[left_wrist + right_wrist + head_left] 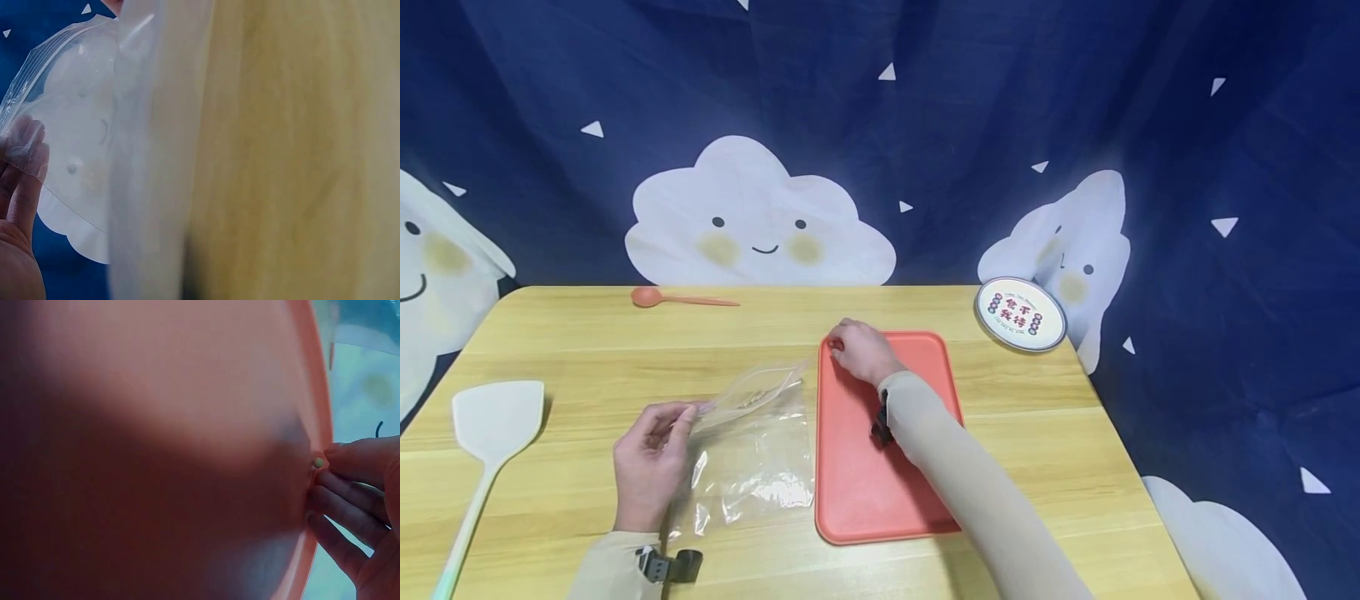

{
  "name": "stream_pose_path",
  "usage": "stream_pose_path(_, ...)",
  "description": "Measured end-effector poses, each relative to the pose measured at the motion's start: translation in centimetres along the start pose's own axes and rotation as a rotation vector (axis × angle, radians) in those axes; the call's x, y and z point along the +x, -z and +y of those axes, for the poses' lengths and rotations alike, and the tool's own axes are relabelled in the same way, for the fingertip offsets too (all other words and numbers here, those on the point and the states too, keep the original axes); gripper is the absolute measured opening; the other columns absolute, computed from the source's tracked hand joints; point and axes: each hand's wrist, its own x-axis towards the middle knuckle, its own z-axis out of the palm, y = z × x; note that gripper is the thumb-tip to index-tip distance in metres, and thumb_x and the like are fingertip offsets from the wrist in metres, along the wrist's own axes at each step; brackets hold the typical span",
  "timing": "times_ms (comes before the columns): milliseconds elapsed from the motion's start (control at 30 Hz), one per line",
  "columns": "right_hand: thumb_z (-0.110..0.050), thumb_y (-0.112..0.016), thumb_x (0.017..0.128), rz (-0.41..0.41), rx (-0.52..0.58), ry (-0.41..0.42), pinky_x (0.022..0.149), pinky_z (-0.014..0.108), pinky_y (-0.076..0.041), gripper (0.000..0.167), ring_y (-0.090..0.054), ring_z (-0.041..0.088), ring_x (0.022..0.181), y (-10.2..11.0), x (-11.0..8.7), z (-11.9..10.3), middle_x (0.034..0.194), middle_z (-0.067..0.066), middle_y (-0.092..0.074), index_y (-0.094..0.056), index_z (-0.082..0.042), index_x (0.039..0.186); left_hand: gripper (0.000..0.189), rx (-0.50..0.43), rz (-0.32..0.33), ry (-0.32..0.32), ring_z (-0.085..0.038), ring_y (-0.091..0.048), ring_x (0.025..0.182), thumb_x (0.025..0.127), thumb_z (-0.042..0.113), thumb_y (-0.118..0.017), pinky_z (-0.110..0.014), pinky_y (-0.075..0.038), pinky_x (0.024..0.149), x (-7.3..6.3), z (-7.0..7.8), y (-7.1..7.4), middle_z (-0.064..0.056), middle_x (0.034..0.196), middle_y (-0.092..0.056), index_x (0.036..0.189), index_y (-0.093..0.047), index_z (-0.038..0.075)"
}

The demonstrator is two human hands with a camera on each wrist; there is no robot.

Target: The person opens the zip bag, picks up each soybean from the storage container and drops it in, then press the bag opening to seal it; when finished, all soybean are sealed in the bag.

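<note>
Two hands are busy as we pinch the clear zip bag (752, 433), lifted off the table (587, 350) left of the red tray (880, 492), with our left hand (651, 467), while our right hand (861, 350) nips a small pale bead (318, 463) at the tray's far left corner.

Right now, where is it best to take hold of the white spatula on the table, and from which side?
Probably the long thin handle, gripped from above. The white spatula lies flat near the table edge on the left, its broad blade pointing away, so the handle end is nearest the left hand.
</note>
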Motion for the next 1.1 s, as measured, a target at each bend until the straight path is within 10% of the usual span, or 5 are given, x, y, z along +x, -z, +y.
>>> stream_pose_path(500, -0.005, -0.062, 0.093, -0.017, -0.106, 0.039, 0.081, 0.026, -0.052, 0.015, -0.059, 0.019, 0.092, -0.3, 0.6, 0.1, 0.095, 0.003, -0.059, -0.072, -0.011, 0.103, 0.013, 0.014, 0.022, -0.001, 0.000, -0.067, 0.086, 0.083, -0.019, -0.066, -0.013, -0.053, 0.077, -0.1, 0.3, -0.2, 0.005, 0.093, -0.072, 0.093, -0.066, -0.010)
stream_pose_path(1100, -0.010, -0.067, 0.094, 0.071, 0.291, -0.039, 0.078, 0.027, -0.052, 0.009, -0.060, 0.014, 0.087, 1.6, -1.9, 1.2, 0.093, -0.001, -0.063, -0.067, -0.006, 0.102, 0.012, 0.041, 0.035, -0.003, 0.002, -0.066, 0.084, 0.084, -0.017, -0.067, -0.010, -0.052, 0.074, -0.1, 0.2, -0.1, 0.009, 0.092, -0.071, 0.093, -0.067, -0.010)
